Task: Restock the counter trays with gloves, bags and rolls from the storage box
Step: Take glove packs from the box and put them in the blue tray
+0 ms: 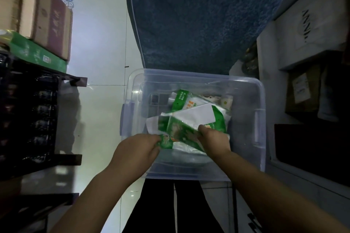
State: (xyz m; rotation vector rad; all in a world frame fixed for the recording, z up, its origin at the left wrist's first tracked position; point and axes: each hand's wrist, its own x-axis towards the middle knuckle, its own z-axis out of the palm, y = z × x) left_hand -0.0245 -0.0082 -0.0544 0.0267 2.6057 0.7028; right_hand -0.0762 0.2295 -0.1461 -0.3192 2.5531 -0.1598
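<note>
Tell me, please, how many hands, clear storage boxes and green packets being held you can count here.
Hands: 2, the left hand and the right hand
Clear storage box: 1
Green packet held by both hands: 1
Total: 4

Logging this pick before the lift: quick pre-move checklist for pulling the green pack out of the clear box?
1. Left hand grips the green plastic pack at its near end: ok.
2. Right hand grips the pack's right edge: ok.
3. Clear plastic storage box open, no lid in the way: ok.
4. Pack free of the white paper sheet lying against it: cannot tell.
5. Pack contents, gloves or bags: cannot tell, label blurred.
6. Counter trays in view: not ok.
</note>
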